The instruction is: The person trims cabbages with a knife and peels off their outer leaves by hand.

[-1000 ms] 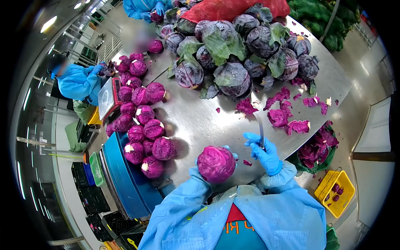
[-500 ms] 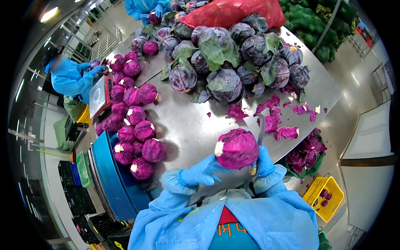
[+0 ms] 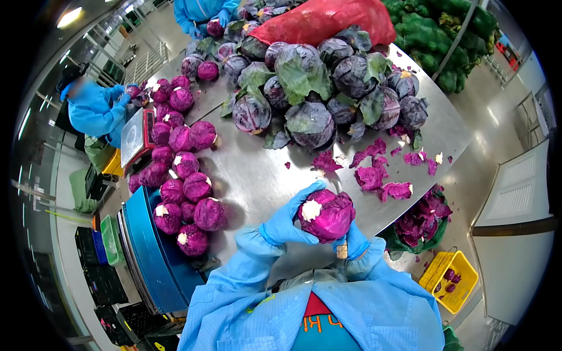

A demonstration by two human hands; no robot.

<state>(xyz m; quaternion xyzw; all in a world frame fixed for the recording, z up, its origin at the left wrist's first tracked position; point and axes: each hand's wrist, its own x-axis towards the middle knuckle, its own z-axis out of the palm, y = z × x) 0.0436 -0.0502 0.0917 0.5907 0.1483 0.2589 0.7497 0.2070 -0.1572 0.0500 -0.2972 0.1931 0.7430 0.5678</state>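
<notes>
A peeled red cabbage (image 3: 335, 217) is held up over the near edge of the metal table, its white cut stem end turned toward the left. My left hand (image 3: 291, 219), in a blue glove, wraps round its left side. Against the lower right of the cabbage, my gloved right hand (image 3: 355, 241) grips a knife by its wooden handle (image 3: 342, 251). The knife's blade is hidden. Torn purple leaves (image 3: 371, 176) lie on the tabletop just beyond my right hand.
Untrimmed cabbages (image 3: 310, 126) and a red mesh sack (image 3: 328, 22) cover the table's far side. Trimmed cabbages (image 3: 186, 165) sit left, near a scale (image 3: 138, 137) and blue bin (image 3: 161, 257). Right are a leaf-filled basket (image 3: 422, 225) and yellow crate (image 3: 451, 281). Two co-workers (image 3: 96, 111) stand beyond.
My left hand has gone from loose beside the cabbage to gripping it. The cabbage has turned, bringing its stem end more into view. The knife blade, visible before, is now hidden.
</notes>
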